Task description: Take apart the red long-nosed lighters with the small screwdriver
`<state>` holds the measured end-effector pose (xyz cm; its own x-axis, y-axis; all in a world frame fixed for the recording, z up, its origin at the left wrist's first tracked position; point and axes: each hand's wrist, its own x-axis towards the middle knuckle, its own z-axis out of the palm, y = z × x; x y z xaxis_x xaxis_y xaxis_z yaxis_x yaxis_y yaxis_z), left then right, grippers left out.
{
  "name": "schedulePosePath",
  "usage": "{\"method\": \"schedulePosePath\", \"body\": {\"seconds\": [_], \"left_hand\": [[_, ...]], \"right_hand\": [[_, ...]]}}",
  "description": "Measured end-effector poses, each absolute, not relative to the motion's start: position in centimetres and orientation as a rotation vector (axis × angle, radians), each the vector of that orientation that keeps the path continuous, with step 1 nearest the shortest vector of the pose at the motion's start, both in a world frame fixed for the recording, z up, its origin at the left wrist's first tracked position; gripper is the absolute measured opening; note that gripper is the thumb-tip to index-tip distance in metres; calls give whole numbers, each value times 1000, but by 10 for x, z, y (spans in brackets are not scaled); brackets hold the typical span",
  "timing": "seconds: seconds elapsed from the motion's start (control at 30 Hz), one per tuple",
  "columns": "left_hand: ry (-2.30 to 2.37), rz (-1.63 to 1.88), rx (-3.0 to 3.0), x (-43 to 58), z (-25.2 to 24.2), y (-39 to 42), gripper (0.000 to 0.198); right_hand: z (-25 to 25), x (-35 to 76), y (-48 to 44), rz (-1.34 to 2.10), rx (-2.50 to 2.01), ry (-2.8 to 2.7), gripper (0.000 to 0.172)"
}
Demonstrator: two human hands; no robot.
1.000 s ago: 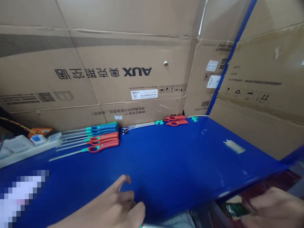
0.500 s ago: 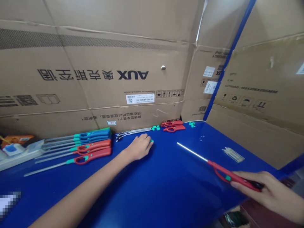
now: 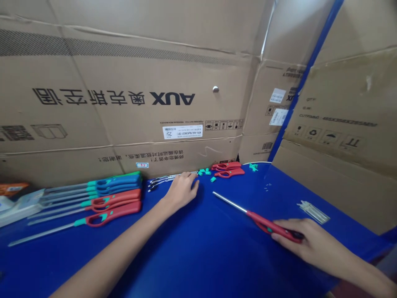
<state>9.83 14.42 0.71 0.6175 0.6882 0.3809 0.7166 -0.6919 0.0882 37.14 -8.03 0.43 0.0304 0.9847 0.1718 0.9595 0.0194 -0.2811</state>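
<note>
A red stick lighter (image 3: 273, 227) with a long bare metal tube is in my right hand (image 3: 310, 244), its tube pointing up and left above the blue table. My left hand (image 3: 182, 191) is over the table's back part, thumb and forefinger apart with nothing seen between them. Beside its fingertips lies one small green collar (image 3: 213, 179), close to several more green collars (image 3: 203, 171). Thin metal tubes with wires (image 3: 161, 179) lie behind my left hand and are partly covered by it. Red lighter handles (image 3: 228, 170) lie to the right of the collars.
At left, several finished-looking lighters (image 3: 114, 211), red and blue, lie in a row by a white power strip (image 3: 25, 209). Green triggers (image 3: 253, 167), tiny white bits (image 3: 267, 187) and a bundle of clear parts (image 3: 313, 212) lie at right. Cardboard (image 3: 124, 82) walls the table.
My left hand has opened, and the green collar that was at its fingertips now lies on the table. My right hand has brought the red lighter leftward, closer to my left hand.
</note>
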Motion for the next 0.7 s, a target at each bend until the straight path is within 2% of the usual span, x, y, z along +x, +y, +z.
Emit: {"method": "schedulePosePath", "body": {"seconds": [0.2, 0.4, 0.7], "left_hand": [[-1038, -611, -2841, 29, -1, 92, 24], [-1136, -637, -2953, -25, -23, 72, 24], [-1111, -424, -3013, 59, -15, 104, 27]], "right_hand": [[10, 347, -60, -153, -2205, -2089, 31], [9, 365, -90, -145, -2485, -1877, 37], [16, 333, -39, -67, -2461, -1952, 31]]}}
